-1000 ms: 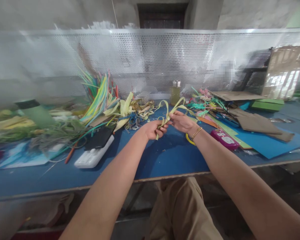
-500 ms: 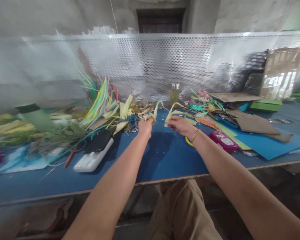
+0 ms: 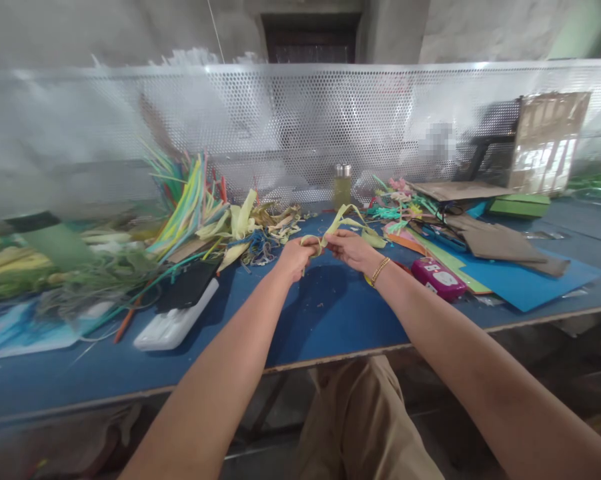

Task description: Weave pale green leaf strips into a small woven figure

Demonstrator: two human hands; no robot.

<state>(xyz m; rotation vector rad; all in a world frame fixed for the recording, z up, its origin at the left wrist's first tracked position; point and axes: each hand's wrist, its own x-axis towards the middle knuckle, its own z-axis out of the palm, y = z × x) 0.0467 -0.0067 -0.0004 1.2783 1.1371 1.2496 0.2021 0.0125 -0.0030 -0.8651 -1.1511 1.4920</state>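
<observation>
Over the blue table [image 3: 310, 320], my left hand [image 3: 295, 259] is closed, pinching a pale green corn husk strip [image 3: 308, 239] that curls around its fingertips. Close beside it on the right, my right hand [image 3: 353, 249] pinches a corn husk strip too; its looped length [image 3: 341, 217] arches up and back over the fingers. Whether both hands hold one strip or two, I cannot tell. A gold bracelet [image 3: 380, 272] circles my right wrist. Left of my hands lies a heap of corn husks [image 3: 241, 219] with dark blue string [image 3: 263, 248].
A black phone [image 3: 187, 288] rests on a white case [image 3: 177, 327] at left, near colourful pipe cleaners [image 3: 193, 207]. A glass bottle [image 3: 342, 188] stands behind. Rightward are a magenta box [image 3: 438, 279], blue paper [image 3: 525, 287] and cardboard [image 3: 500, 243]. A perforated metal panel [image 3: 320, 120] borders the back.
My hands have come together; before, a gap lay between them, with a husk strip looping up from each. The view has shifted slightly to the right.
</observation>
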